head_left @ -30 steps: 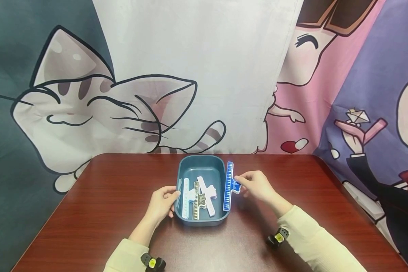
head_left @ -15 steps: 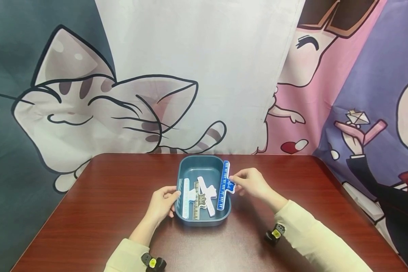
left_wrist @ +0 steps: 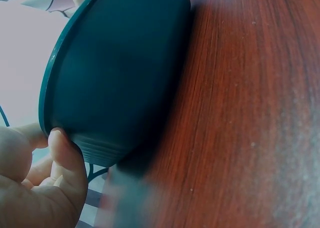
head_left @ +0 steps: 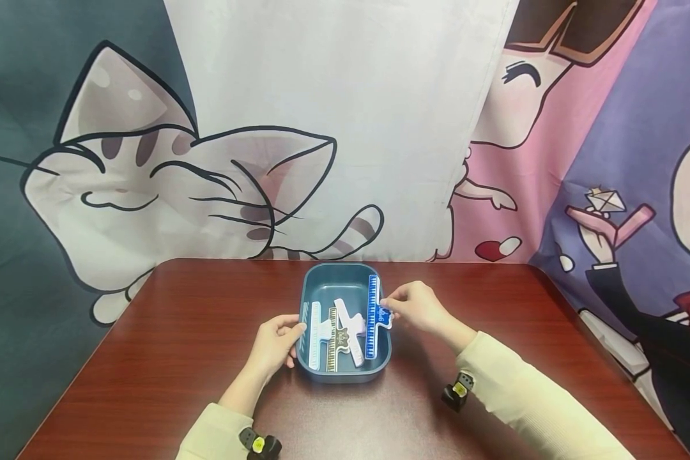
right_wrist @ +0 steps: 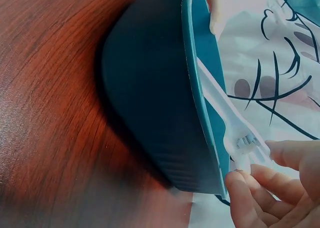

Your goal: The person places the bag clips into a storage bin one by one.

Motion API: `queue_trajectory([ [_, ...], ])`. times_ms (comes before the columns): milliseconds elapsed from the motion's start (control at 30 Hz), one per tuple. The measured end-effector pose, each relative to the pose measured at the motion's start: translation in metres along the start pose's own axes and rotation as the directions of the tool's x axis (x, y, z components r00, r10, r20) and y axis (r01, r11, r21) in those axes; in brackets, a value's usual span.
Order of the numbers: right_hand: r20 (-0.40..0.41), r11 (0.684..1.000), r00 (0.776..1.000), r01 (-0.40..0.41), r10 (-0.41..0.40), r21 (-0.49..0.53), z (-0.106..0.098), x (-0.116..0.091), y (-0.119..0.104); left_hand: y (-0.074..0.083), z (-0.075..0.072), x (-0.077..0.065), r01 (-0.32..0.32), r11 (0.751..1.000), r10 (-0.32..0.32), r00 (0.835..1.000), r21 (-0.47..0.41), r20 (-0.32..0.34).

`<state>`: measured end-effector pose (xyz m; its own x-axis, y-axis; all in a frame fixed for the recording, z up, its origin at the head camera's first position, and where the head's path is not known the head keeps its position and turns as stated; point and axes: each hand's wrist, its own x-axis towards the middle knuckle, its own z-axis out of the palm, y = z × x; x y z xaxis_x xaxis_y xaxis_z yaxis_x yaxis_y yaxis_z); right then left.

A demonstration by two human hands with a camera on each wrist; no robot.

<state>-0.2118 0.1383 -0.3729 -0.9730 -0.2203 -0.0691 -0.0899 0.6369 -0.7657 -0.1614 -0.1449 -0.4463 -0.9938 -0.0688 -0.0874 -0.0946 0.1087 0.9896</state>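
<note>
A dark teal plastic tub (head_left: pixel 342 276) stands on the table with several piano-key clips inside. My left hand (head_left: pixel 273 344) pinches its left rim, thumb at the edge; the tub's outer wall (left_wrist: pixel 115 72) fills much of the left wrist view. Between the thumb and fingers of my right hand (head_left: pixel 424 311) is a blue piano-key clip (head_left: pixel 372 326), held by its handle over the right side of the tub. The clip's pale back and metal spring (right_wrist: pixel 245 141) show at the rim in the right wrist view. A white clip (head_left: pixel 314 338), a black-and-gold clip (head_left: pixel 342 338) and another white clip (head_left: pixel 353 324) lie inside.
The reddish-brown wooden table (head_left: pixel 207 306) spreads around the tub. Behind it hangs a cloth backdrop (head_left: pixel 345 96) printed with a cat and cartoon figures, meeting the table's far edge.
My right hand has carried the blue clip leftward, from outside the tub's right rim to over its inside. The left hand has kept its place on the rim.
</note>
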Motion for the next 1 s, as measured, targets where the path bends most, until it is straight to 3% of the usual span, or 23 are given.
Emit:
queue_trajectory([
  [1000,0.06,0.99,0.996,0.07,-0.063,-0.125,0.021,0.017,-0.015,0.0,0.0,0.001,0.006,1.0,-0.006,1.0,0.006,0.0],
])
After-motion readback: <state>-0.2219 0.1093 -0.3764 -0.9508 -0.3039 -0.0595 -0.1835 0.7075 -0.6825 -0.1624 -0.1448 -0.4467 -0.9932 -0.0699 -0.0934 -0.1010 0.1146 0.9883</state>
